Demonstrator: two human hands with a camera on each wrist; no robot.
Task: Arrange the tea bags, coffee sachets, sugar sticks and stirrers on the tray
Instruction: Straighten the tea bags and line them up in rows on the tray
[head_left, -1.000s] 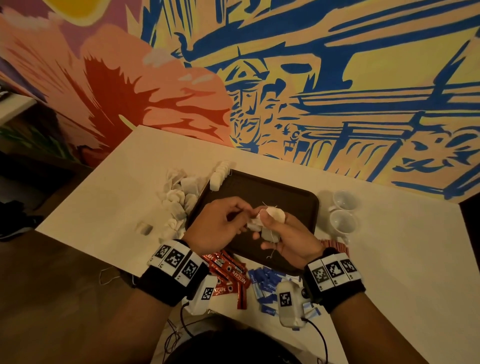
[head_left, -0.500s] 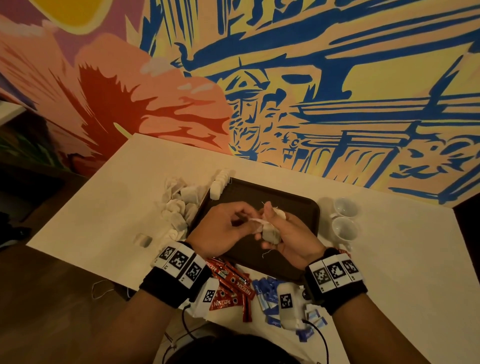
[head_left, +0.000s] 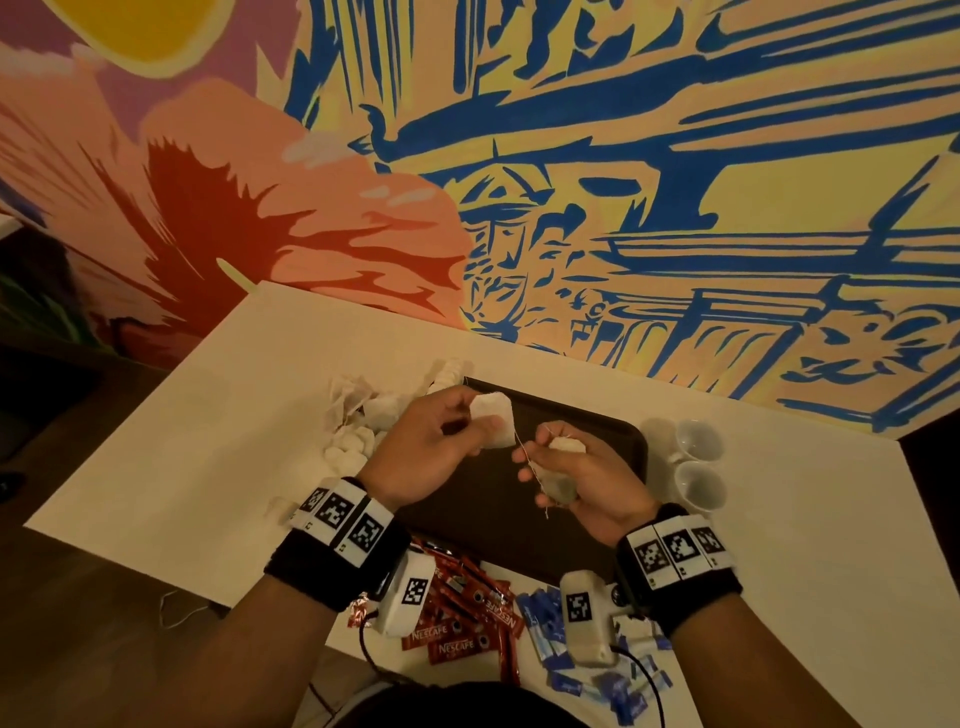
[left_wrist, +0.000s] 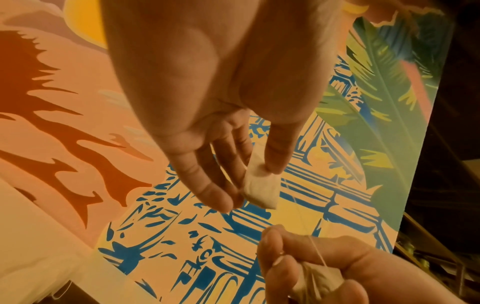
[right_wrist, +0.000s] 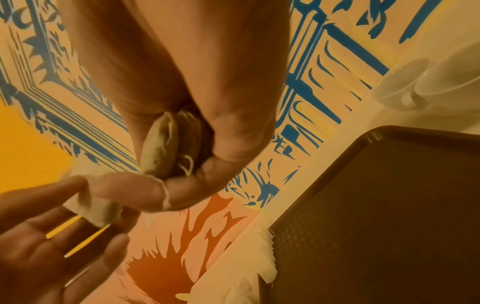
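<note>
Both hands hover above the dark tray (head_left: 498, 525). My left hand (head_left: 441, 436) pinches a white tea bag (head_left: 493, 423) between thumb and fingers; the same tea bag (left_wrist: 259, 190) shows in the left wrist view. A thin string (head_left: 519, 447) runs from it to my right hand (head_left: 571, 467), which grips a small bunch of tea bags (head_left: 558, 486). In the right wrist view those tea bags (right_wrist: 166, 144) sit pressed between thumb and curled fingers. More tea bags (head_left: 358, 421) lie piled left of the tray. Red coffee sachets (head_left: 467, 613) and blue sugar sticks (head_left: 550, 629) lie near the table's front edge.
Two white cups (head_left: 698, 467) stand right of the tray (right_wrist: 389, 205). A painted mural wall (head_left: 571, 182) rises directly behind the white table (head_left: 208, 441). The table's left edge drops to a dark floor (head_left: 78, 597). A loose tea bag (head_left: 280, 506) lies alone near the left front edge.
The hands were together over the tray; now they have drawn apart. My left hand has pulled one tea bag away up and to the left, stretching its string from the bunch.
</note>
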